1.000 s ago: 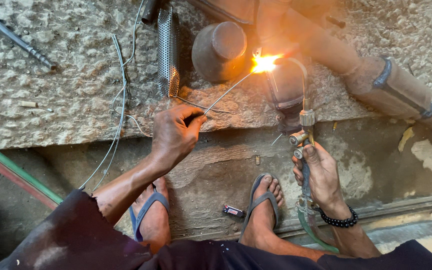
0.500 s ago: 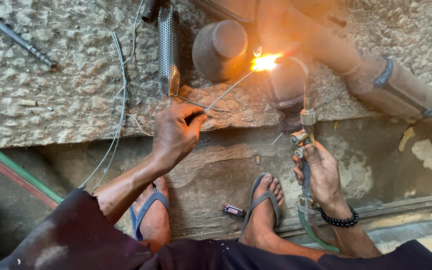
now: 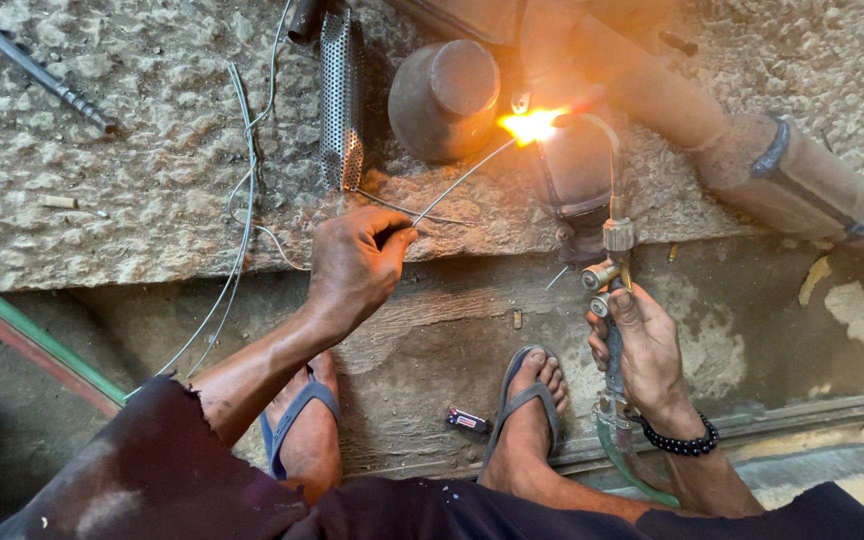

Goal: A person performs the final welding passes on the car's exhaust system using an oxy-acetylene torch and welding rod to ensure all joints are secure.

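L hand (image 3: 357,268) pinches thin rod (image 3: 462,182), fingers clamped on its near end; rod tip sits in flame (image 3: 530,126) at pipe joint (image 3: 572,170). R hand (image 3: 644,352) wrapped tight round torch (image 3: 612,300) handle, nozzle curving up to flame. Round cap (image 3: 444,98) just left of flame, perforated tube (image 3: 341,100) beside it, all on rough slab (image 3: 132,170). Lighter (image 3: 467,420) on floor betw. feet.

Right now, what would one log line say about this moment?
left hand: pinching filler rod | right hand: gripping torch | flame: at metal pipe joint | lighter: between feet
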